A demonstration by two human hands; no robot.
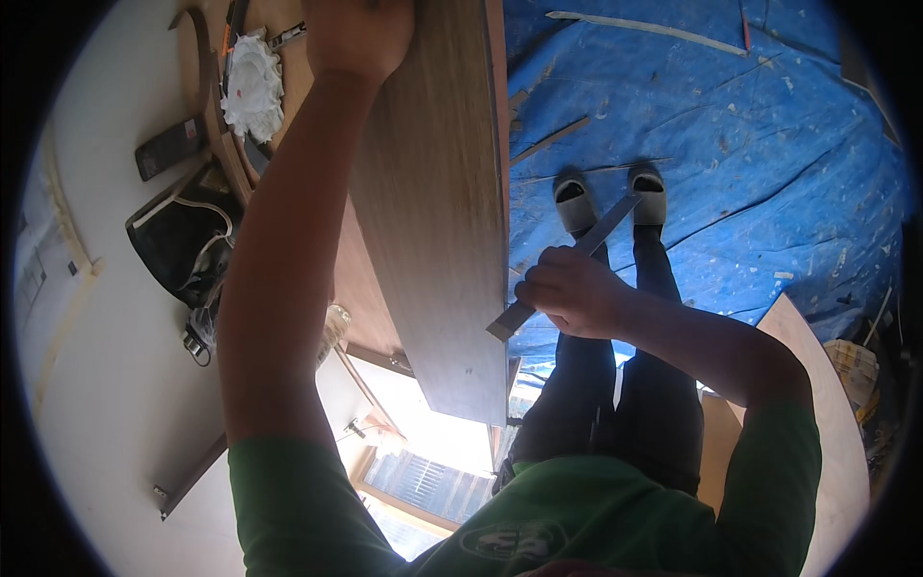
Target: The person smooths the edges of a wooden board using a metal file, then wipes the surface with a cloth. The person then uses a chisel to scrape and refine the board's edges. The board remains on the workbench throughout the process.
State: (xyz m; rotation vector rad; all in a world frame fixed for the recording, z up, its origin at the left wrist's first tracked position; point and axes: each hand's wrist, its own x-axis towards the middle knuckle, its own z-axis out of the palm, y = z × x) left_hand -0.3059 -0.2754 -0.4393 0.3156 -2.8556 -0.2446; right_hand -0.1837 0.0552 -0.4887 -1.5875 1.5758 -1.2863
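Observation:
A long grey-brown wooden board point(437, 212) runs from the top of the view down towards a bright opening. My left hand point(361, 37) is at the board's far left edge, cut off by the top of the view; its fingers do not show. In front of me my right hand point(567, 293) is closed around a narrow flat strip point(608, 223), thin and greyish, with a paler near end. That end lies over the board's right edge; whether it touches cannot be made out. The strip's other end points at my feet.
A blue sheet point(769, 163) covers the floor, with thin offcuts point(550, 139) on it. At left are a crumpled white cloth point(254, 87), a dark phone-like object point(171, 147) and a dark bag point(187, 236). A pale panel point(803, 385) leans at right.

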